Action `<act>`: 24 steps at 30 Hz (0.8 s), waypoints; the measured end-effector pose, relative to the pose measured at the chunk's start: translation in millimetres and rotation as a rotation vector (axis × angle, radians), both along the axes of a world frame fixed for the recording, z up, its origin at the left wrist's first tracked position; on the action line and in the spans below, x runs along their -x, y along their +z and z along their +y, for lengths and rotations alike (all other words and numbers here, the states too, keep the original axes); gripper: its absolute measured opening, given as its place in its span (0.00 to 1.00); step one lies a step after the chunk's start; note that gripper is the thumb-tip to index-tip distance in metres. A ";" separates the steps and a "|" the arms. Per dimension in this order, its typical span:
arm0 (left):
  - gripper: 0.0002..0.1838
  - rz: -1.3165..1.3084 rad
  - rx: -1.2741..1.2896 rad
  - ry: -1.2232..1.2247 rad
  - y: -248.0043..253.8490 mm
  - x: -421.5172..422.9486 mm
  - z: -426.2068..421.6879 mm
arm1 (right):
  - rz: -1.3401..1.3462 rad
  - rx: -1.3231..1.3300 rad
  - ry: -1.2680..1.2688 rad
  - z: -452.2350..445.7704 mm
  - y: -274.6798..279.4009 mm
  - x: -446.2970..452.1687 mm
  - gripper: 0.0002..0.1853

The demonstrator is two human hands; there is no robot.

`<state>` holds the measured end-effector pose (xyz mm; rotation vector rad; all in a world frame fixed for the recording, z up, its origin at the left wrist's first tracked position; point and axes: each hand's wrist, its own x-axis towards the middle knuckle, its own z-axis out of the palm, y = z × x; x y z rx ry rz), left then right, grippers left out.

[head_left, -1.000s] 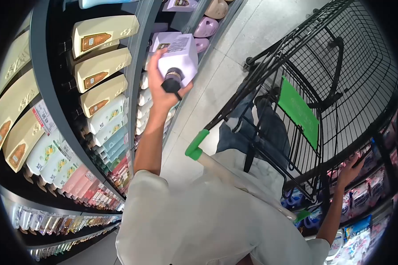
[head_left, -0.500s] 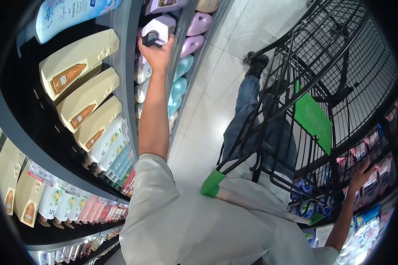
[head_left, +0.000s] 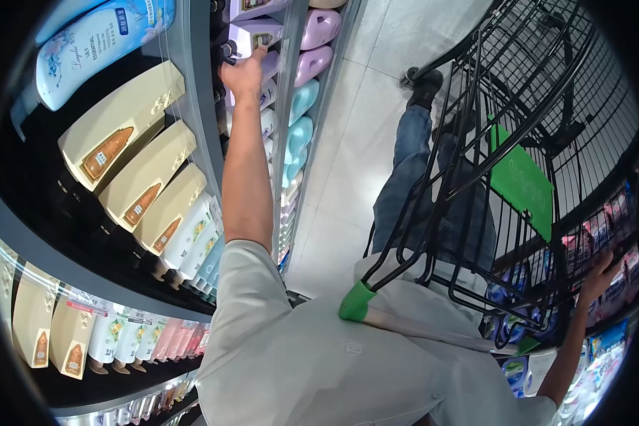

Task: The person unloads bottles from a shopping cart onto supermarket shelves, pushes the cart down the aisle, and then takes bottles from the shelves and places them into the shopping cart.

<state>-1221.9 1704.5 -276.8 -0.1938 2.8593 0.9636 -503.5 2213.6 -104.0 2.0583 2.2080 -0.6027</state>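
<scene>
My left hand reaches into the shelf at the upper left. Its fingers are around the near side of a lilac bottle with a black pump top, which stands in a row of similar bottles. Part of the grip is hidden behind the hand. On the far right, my right hand is held out beyond the cart, nearest to pink packages on the opposite shelf. Its fingers are apart and nothing shows in them.
A black wire shopping cart with a green panel and a handle stands against my front. Cream bottles and a blue bottle fill the left shelf. Pale floor tiles lie between shelf and cart.
The lilac bottle, whose top pointed toward me, now sits among the row with its label showing. My left hand has shifted slightly down and left. The cart appears a little farther right.
</scene>
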 end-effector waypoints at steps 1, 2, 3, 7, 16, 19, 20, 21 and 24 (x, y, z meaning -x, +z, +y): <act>0.36 0.060 -0.030 -0.014 -1.7 1.6 -1.5 | -0.035 -0.013 0.014 1.7 0.3 -0.8 0.33; 0.36 0.062 -0.020 -0.018 -1.9 4.3 -4.1 | -0.069 -0.023 0.027 2.2 0.0 -1.3 0.33; 0.41 0.008 -0.109 0.031 -1.9 5.6 -6.7 | -0.082 -0.019 0.023 3.3 0.0 -1.5 0.34; 0.43 -0.013 -0.163 0.175 8.0 3.3 7.6 | -0.057 -0.016 -0.011 8.1 -8.0 -10.4 0.38; 0.40 -0.039 -0.110 0.353 12.4 5.0 5.9 | -0.168 -0.145 0.200 18.6 -14.0 -32.0 0.37; 0.36 -0.147 -0.016 0.317 47.5 -24.1 30.3 | -0.053 -0.093 0.141 18.9 -17.8 -39.1 0.37; 0.34 0.022 -0.042 0.255 51.9 -38.4 35.9 | -0.055 -0.092 0.137 20.3 -18.3 -42.7 0.37; 0.33 0.192 -0.070 0.190 57.3 -49.6 41.9 | -0.072 -0.093 0.152 22.9 -19.7 -45.6 0.37; 0.31 0.154 -0.115 -0.043 79.3 -72.3 52.8 | -0.092 -0.070 0.163 29.7 -23.4 -54.8 0.35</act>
